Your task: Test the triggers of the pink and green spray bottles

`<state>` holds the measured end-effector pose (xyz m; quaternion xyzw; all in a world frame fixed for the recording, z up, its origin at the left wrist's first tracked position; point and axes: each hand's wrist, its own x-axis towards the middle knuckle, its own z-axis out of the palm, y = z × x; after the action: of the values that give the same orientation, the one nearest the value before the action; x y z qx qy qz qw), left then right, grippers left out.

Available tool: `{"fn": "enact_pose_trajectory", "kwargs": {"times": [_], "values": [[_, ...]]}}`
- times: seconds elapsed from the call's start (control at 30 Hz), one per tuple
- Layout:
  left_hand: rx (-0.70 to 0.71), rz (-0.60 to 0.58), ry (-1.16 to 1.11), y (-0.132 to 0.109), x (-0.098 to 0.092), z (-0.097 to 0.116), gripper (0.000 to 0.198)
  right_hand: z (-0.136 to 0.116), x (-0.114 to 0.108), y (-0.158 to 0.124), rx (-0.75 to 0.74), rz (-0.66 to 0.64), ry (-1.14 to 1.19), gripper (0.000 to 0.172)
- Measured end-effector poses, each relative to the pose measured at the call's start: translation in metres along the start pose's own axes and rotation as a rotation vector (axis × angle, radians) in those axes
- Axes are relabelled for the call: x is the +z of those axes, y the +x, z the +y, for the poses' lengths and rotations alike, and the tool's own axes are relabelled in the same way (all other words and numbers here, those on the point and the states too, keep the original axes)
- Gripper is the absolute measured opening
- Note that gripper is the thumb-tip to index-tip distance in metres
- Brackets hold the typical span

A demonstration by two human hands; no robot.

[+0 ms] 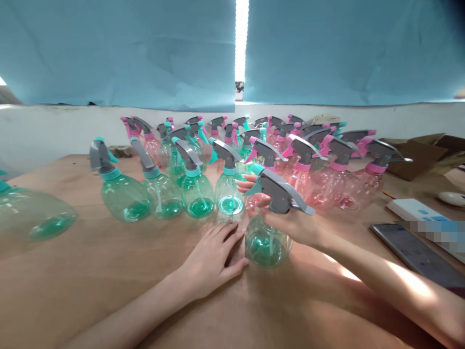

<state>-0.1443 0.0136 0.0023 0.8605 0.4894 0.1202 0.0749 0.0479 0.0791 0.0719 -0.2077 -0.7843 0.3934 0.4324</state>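
Observation:
A green spray bottle [268, 242] with a grey and teal trigger head stands upright, slightly right of centre. My right hand [290, 224] is around its neck, just under the head; the fingers reach out behind it and show in part. My left hand [214, 259] lies on the wooden table [109, 286] with its fingers spread, thumb close to the bottle's base, holding nothing. Behind the hands stands a row of green spray bottles [198, 196], and to its right are pink spray bottles [339, 186].
More spray bottles fill the back of the table. At the far left is another green bottle [36, 213]. On the right lie a phone [417, 254], a white box [417, 213], a white mouse [452, 198] and an open cardboard box [417, 157]. Blue cloth [116, 53] hangs behind.

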Motion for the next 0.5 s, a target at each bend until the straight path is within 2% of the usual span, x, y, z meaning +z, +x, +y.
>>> {"fn": "enact_pose_trajectory", "kwargs": {"times": [0.33,0.5], "values": [[0.000,0.007,-0.005,-0.0006,-0.0001,0.0001,0.054,-0.0025,-0.0002,0.0005,0.015,0.001,-0.007,0.046],[-0.008,-0.008,0.006,-0.0006,-0.0001,0.0002,0.055,-0.0045,0.0002,0.0004,0.000,0.016,-0.008,0.052]]}}
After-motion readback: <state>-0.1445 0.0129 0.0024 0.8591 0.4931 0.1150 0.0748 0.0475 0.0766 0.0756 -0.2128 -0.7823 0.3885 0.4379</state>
